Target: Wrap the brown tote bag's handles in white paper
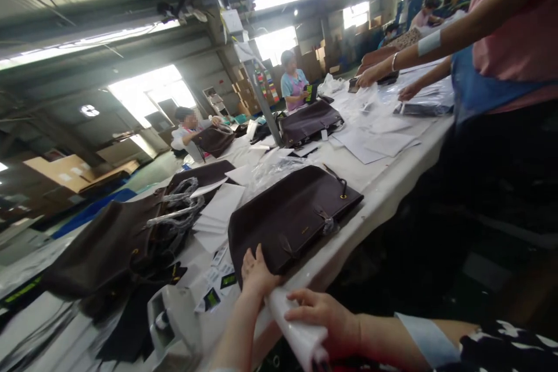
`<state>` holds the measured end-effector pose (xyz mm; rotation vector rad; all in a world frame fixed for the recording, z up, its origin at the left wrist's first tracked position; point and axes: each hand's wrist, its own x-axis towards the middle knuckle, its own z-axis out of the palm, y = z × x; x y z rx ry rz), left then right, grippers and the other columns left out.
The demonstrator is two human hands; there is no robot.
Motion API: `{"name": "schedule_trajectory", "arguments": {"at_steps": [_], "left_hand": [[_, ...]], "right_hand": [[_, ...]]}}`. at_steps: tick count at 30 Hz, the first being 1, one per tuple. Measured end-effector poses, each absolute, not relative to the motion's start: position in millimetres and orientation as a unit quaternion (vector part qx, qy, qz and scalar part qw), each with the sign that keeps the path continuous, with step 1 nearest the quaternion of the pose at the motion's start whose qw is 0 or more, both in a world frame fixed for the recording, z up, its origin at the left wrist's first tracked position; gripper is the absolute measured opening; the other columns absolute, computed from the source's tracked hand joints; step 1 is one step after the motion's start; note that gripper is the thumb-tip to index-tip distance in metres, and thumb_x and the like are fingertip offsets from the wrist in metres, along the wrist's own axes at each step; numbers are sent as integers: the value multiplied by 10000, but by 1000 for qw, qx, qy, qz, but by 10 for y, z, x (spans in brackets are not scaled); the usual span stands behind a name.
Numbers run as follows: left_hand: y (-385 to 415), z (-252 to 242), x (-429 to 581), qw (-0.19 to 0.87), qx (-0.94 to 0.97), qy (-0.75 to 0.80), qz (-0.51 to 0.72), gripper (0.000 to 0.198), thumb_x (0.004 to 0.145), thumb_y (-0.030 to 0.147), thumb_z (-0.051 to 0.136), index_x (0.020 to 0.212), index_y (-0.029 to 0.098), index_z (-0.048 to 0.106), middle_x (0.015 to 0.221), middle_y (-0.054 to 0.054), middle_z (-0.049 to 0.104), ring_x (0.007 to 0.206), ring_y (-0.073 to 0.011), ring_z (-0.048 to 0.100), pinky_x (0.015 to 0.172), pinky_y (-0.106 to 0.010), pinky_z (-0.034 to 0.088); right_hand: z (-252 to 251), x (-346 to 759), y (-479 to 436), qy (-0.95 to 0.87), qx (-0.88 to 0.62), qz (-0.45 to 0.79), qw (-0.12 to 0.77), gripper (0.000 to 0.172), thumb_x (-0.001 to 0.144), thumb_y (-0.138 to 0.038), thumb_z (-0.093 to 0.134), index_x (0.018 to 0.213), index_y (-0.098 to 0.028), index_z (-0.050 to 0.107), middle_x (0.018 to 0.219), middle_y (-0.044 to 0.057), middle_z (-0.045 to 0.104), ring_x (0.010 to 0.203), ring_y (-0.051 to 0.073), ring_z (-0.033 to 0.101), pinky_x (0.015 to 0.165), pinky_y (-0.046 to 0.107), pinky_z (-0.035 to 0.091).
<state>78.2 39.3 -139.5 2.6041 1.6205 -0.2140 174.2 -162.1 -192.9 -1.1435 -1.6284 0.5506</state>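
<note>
A dark brown handbag (283, 218) lies on its side on the white-covered table, with cords and gold eyelets along its right edge. My left hand (258, 276) rests on the near end of this bag, fingers stretched out over it. Just below, my right hand (325, 319) grips a glossy white rolled sheet (293, 325), its fingers curved over the top. The roll's upper end reaches my left wrist. Whether it is paper or plastic I cannot tell.
More brown bags (104, 241) with wrapped handles lie on the left. White paper sheets (220, 209), labels and a grey tape dispenser (174, 325) are nearby. A metal post (265, 104) rises from the table. A co-worker's arms (405, 58) reach in from the right; others work further back.
</note>
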Motion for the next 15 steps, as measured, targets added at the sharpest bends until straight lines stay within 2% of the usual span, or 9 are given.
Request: {"name": "schedule_trajectory", "arguments": {"at_steps": [2,6,10,12,15], "left_hand": [[449,-1400,791,33,865,496,-71,1101,577,464,746,1489,139,223,1491,-229,276,1381,-376,286,1117,-416,265],[504,-1231,730,59,888,455,-40,716,779,405,584,1400,94,408,1318,-180,532,1227,-297,500,1043,-345,367],[474,-1006,744,52,861,506,-3,499,874,339,433,1306,105,519,1181,-180,643,1104,-312,598,950,-399,431],[469,-919,770,45,857,512,19,448,893,360,393,1225,131,590,1117,-168,673,1059,-326,618,909,-416,445],[493,-818,804,37,857,512,44,433,901,372,363,1150,147,636,1066,-161,691,1009,-329,634,863,-412,454]], "right_hand": [[-1930,1801,-1603,-667,-466,226,536,578,685,-451,715,1225,-261,633,1300,113,538,973,225,627,911,311,481],[-1979,1874,-1514,-641,-427,251,586,603,652,-410,754,1223,-253,639,1275,108,545,1059,243,605,933,306,474],[-1982,1868,-1377,-569,-417,314,636,593,637,-393,791,1195,-243,658,1289,117,528,1022,230,627,880,298,510],[-1945,1877,-1317,-542,-422,322,652,579,631,-401,801,1166,-223,673,1262,126,545,1029,232,623,874,305,517],[-1838,1923,-1288,-549,-425,288,659,622,605,-388,821,1183,-224,659,1237,122,561,1095,240,588,947,329,486]]}}
